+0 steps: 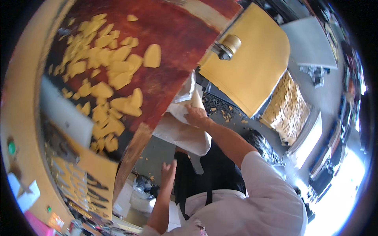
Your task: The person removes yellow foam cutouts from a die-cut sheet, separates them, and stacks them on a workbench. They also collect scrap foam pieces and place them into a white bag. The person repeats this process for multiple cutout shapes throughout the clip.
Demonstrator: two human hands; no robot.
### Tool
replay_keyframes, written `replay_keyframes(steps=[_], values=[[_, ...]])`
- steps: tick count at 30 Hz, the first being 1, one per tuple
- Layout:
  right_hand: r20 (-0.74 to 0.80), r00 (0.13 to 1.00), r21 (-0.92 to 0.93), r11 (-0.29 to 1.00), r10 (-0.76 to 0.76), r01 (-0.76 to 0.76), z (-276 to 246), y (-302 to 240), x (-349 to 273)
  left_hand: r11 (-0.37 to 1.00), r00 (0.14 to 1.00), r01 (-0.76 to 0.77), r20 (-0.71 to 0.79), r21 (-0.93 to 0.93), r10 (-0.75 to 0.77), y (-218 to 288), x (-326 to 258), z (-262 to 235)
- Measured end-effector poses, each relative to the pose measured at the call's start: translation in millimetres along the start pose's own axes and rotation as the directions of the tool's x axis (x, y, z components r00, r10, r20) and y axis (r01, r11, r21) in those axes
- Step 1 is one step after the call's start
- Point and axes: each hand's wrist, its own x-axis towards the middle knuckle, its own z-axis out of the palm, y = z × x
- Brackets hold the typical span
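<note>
And here's the right hand, reaching across to the white sack, which sits just beside the red table's edge, in front of the person's black apron. The fingers meet the sack's upper part, though it's blurred there, and I can't tell whether they pinch it or merely rest on it. Over to hand number 2, the left hand: raised below the sack, apart from it, fingers loosely spread. Yellow cut pieces lie scattered over the tabletop, and a large yellow sheet lies beyond, to the right.
</note>
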Motion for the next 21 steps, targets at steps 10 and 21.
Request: replay_keyframes(steps=[10, 21], values=[[0.048, 0.963, 0.771, 0.603, 0.265, -0.204, 36.5, 27.9, -200.9, 0.939, 0.938, -0.298, -0.236, -0.175, 0.254, -9.8, 132.6, 61.7], [-0.123, 0.865, 0.885, -0.342, 0.486, 0.318, -16.2, 157.3, -225.0, 0.746, 0.824, -0.513, 0.002, 0.424, 0.566, 202.4, 38.7, 82.5]])
